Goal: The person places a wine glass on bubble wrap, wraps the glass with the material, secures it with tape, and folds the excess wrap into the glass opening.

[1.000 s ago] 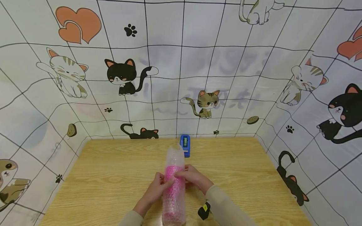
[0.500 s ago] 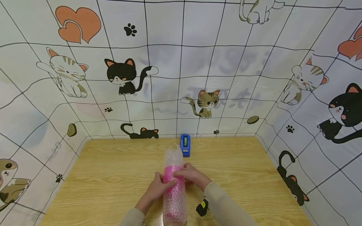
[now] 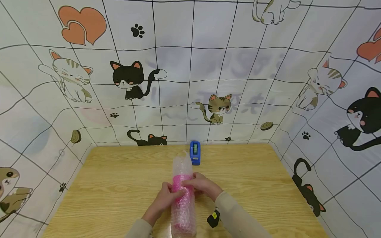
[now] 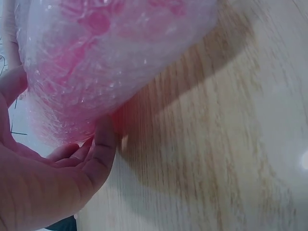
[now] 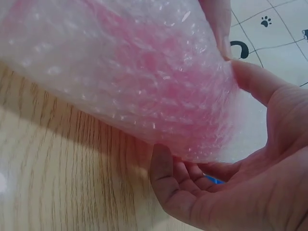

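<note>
Head view: a long cylinder of clear bubble wrap around something bright pink (image 3: 183, 208) is over the pale wood-grain tabletop (image 3: 119, 185), between the two hands. Compared with a second ago, its far end has shifted slightly left and covers less of the blue plastic tape dispenser (image 3: 195, 153), which stays just beyond it to the right; against half a second ago hardly anything differs. The left hand (image 3: 161, 202) and right hand (image 3: 206, 186) keep the same places on either side.

The cylinder's long axis runs away from the person, nearly straight toward the white cat-print backdrop (image 3: 175, 66). The clear, crumpled end points to the backdrop; the near end reaches the lower edge of the view.

Each hand pinches the wrap, thumb on top and fingers curled beneath the side, parted only by the cylinder's thickness. In the wrist views, fingertips sit between wrap and wood; whether the underside touches the tabletop cannot be told.
</note>
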Action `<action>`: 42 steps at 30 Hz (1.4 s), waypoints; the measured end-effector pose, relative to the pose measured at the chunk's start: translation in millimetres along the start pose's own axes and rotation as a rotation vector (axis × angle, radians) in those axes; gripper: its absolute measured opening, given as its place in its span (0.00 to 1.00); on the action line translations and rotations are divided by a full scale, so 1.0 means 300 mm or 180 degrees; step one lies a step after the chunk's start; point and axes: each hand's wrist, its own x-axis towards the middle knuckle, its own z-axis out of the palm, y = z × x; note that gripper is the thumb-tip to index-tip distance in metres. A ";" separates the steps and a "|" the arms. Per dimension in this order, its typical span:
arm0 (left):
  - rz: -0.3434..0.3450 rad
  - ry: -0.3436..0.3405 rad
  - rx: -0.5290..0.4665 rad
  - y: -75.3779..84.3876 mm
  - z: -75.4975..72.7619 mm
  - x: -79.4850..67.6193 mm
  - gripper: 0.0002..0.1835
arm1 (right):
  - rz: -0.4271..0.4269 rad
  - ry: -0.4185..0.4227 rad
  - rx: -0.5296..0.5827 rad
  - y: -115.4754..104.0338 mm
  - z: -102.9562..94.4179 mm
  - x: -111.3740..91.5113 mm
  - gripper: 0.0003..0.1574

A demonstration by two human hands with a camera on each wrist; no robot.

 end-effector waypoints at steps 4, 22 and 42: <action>0.0052 0.0042 -0.0042 -0.011 0.003 0.004 0.31 | -0.0077 -0.0021 0.0062 0.006 -0.005 -0.004 0.51; -0.0119 -0.0347 0.0023 0.009 -0.020 0.019 0.34 | 0.0098 0.0093 -0.0021 -0.006 -0.003 -0.009 0.51; -0.0080 0.0051 -0.0188 -0.009 -0.012 0.011 0.31 | -0.0047 0.0178 -0.0043 0.029 -0.070 0.046 0.43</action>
